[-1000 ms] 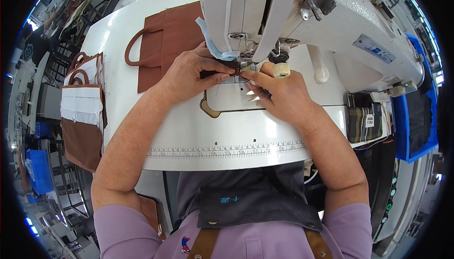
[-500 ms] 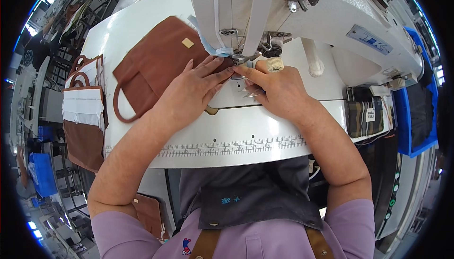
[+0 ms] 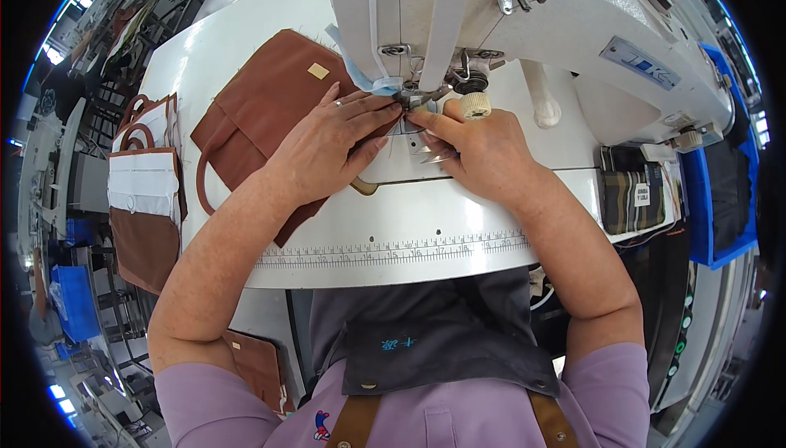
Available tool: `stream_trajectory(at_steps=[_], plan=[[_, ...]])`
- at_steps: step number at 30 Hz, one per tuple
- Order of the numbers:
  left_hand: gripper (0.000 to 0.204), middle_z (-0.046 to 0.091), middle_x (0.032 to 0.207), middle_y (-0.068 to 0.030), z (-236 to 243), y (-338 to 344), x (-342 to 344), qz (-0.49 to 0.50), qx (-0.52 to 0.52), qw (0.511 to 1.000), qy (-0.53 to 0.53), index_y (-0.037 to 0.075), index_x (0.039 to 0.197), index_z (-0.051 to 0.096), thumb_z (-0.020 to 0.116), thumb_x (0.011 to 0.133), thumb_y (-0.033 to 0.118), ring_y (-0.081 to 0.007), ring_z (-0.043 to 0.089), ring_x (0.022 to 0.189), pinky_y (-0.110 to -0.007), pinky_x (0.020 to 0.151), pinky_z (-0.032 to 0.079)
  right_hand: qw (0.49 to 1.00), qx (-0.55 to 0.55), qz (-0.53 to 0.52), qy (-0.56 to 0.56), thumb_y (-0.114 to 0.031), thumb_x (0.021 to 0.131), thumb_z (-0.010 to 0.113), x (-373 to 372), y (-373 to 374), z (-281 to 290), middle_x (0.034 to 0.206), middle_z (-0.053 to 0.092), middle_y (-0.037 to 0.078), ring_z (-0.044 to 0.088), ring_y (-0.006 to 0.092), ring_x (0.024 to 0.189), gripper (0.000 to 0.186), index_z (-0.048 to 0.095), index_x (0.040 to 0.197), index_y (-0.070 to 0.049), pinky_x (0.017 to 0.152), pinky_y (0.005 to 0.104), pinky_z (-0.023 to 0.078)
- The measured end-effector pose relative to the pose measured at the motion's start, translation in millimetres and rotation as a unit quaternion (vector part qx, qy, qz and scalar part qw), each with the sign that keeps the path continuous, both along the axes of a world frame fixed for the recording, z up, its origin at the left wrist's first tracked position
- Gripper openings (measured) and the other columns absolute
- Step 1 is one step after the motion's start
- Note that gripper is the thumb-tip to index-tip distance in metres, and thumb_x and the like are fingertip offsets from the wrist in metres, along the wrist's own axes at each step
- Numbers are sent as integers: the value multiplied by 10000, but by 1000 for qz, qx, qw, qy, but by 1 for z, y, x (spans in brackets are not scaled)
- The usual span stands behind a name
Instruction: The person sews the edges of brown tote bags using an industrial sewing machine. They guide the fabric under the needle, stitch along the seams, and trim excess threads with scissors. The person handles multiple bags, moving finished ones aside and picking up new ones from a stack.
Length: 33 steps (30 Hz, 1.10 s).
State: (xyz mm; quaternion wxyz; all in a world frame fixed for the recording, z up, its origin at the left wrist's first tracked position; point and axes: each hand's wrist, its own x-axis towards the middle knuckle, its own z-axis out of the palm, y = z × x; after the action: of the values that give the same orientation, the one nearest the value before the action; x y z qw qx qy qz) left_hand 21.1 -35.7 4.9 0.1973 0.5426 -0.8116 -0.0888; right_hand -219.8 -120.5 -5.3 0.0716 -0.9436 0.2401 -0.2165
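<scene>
Wears a lilac shirt with short sleeves reaching the upper arms, plus a stitched placket running down the middle. Displays a small embroidered figure in red and blue on the left chest. Wears a dark grey apron over the shirt, below the front edge of the white counter, with blue embroidered lettering and a brass-toned snap. Also has wide brown straps with round metal studs, and apparently a slim ring on the left hand.
</scene>
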Motion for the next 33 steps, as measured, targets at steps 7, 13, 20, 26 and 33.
stream_trajectory(at_steps=[7, 13, 20, 26, 33], plan=[[466, 579, 1467, -177, 1, 9, -8, 34, -8, 999, -16, 38, 1443, 577, 602, 995, 164, -350, 505, 1400, -516, 1238, 308, 999, -21, 10, -39, -197, 879, 757, -2, -4, -7, 859, 651, 42, 673, 268, 673, 332, 718, 1209, -186, 616, 411, 530], [446, 602, 1452, -176, 9, 32, -39, 92, -5, 992, -90, 34, 1419, 589, 587, 1014, 220, -335, 581, 1336, -496, 1137, 426, 1000, 12, 4, -24, -216, 877, 752, -2, -3, -5, 921, 677, 87, 705, 303, 770, 306, 743, 1180, -174, 672, 435, 573], [403, 669, 1317, -155, 1, 15, -28, 37, -115, 991, -55, -25, 1226, 697, 699, 912, 228, -320, 670, 1183, -427, 1052, 507, 1000, -24, 11, 1, -208, 868, 740, -2, -2, -3, 912, 675, 69, 698, 294, 751, 318, 746, 1186, -193, 659, 429, 569], [392, 662, 1312, -176, -8, 13, -41, 83, -94, 992, 19, -63, 1203, 696, 708, 893, 178, -347, 661, 1192, -432, 1037, 534, 1000, -22, 11, -3, -217, 856, 750, -2, -3, -3, 913, 671, 79, 696, 290, 742, 353, 739, 1208, -195, 644, 433, 563], [410, 656, 1334, -191, -10, 14, -50, 109, -99, 989, 12, -66, 1222, 692, 701, 899, 185, -362, 645, 1222, -431, 1086, 511, 999, -38, 9, -3, -213, 841, 757, -2, -3, -5, 900, 664, 80, 697, 283, 748, 385, 731, 1224, -181, 653, 426, 561]])
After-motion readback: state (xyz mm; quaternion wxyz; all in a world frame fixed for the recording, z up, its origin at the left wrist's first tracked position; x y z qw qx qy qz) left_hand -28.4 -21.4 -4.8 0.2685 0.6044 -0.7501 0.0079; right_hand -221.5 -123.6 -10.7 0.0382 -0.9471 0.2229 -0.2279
